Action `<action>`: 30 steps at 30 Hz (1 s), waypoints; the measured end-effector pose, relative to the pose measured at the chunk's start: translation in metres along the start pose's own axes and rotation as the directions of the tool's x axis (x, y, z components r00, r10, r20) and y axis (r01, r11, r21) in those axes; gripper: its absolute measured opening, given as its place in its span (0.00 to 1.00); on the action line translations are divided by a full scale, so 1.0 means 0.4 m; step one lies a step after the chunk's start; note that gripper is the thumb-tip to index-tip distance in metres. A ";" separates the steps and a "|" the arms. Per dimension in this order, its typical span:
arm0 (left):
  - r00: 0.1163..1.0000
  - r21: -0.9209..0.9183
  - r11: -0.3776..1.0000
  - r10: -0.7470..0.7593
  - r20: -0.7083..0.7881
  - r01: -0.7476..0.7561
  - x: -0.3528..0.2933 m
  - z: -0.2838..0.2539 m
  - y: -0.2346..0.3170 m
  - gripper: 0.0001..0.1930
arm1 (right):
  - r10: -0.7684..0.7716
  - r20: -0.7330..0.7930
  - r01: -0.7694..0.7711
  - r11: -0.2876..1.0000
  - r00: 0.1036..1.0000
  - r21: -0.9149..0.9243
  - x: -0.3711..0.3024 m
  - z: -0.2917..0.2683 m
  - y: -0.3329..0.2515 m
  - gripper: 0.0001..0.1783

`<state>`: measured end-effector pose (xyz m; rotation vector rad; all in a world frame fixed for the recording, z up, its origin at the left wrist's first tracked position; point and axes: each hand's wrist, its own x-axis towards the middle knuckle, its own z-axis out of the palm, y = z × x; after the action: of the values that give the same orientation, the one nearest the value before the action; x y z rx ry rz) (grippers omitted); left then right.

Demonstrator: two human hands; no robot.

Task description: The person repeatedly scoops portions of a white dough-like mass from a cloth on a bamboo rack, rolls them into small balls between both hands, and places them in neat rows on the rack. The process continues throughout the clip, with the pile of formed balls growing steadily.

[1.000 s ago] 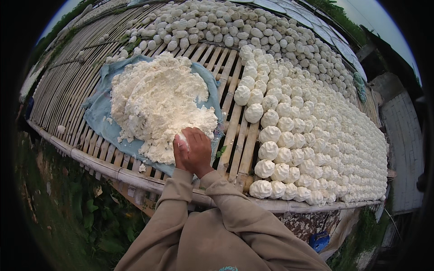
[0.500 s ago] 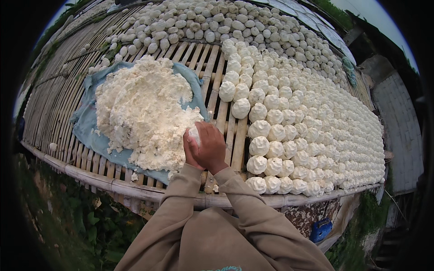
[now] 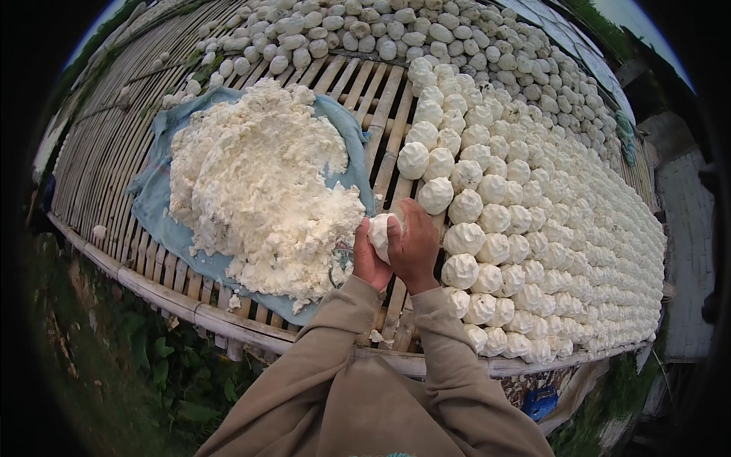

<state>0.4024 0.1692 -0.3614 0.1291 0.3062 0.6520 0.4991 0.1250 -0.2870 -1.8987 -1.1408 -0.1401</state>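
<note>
Between my two hands sits a white lump of crumbly dough (image 3: 381, 237), pressed into a rounded shape. My left hand (image 3: 368, 259) cups it from the left and below. My right hand (image 3: 416, 245) wraps it from the right, thumb across its near side. Just left of my hands, a big heap of the same crumbly white dough (image 3: 259, 183) lies on a blue cloth (image 3: 156, 186). To the right, rows of shaped white dough balls (image 3: 464, 239) with ridged tops cover the bamboo slats, the closest ones beside my right hand.
The slatted bamboo platform (image 3: 388, 145) ends in a thick bamboo rail (image 3: 175, 303) in front of me. Older, greyer balls (image 3: 396, 30) pile up along the far side. Below the rail are green plants (image 3: 160, 365) and a blue container (image 3: 539, 404).
Both hands have moved right with the lump, away from the heap and closer to the rows. They have opened out a little, so more of the lump shows. The view has shifted slightly.
</note>
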 end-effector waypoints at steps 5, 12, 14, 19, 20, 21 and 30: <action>0.984 0.231 0.962 -0.166 0.069 0.147 0.066 -0.035 0.007 0.36 | 0.183 0.133 -0.206 0.959 0.974 0.192 0.120 -0.002 0.076 0.27; 0.936 0.836 0.433 0.251 0.247 -0.336 0.321 -0.044 0.042 0.40 | 0.337 0.002 -0.309 0.861 0.942 0.404 0.158 -0.039 0.169 0.26; 0.839 0.881 -0.011 0.299 0.455 -0.474 0.405 -0.037 0.033 0.41 | 0.396 0.018 -0.372 0.846 0.918 0.382 0.132 -0.032 0.178 0.26; 0.910 0.905 -0.258 0.154 0.384 -0.338 0.468 -0.011 0.003 0.43 | 0.387 0.067 -0.388 0.870 0.920 0.302 0.086 0.026 0.174 0.19; 0.913 0.884 -0.336 0.129 0.386 -0.326 0.444 -0.009 0.014 0.43 | 0.346 0.053 -0.345 0.888 0.937 0.304 0.077 0.042 0.169 0.17; 0.874 0.871 -0.355 0.223 0.433 -0.341 0.406 -0.012 0.036 0.41 | 0.409 0.073 -0.411 0.859 0.909 0.305 0.065 0.058 0.163 0.13; 0.712 0.890 -0.456 0.631 0.307 0.021 -0.150 -0.326 0.356 0.34 | -0.245 0.637 0.063 0.954 0.731 0.295 -0.178 0.330 0.020 0.52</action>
<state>0.2337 0.2475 -0.4402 2.0295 1.3408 0.9315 0.4221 0.1740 -0.4064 -1.6436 -1.7043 0.6337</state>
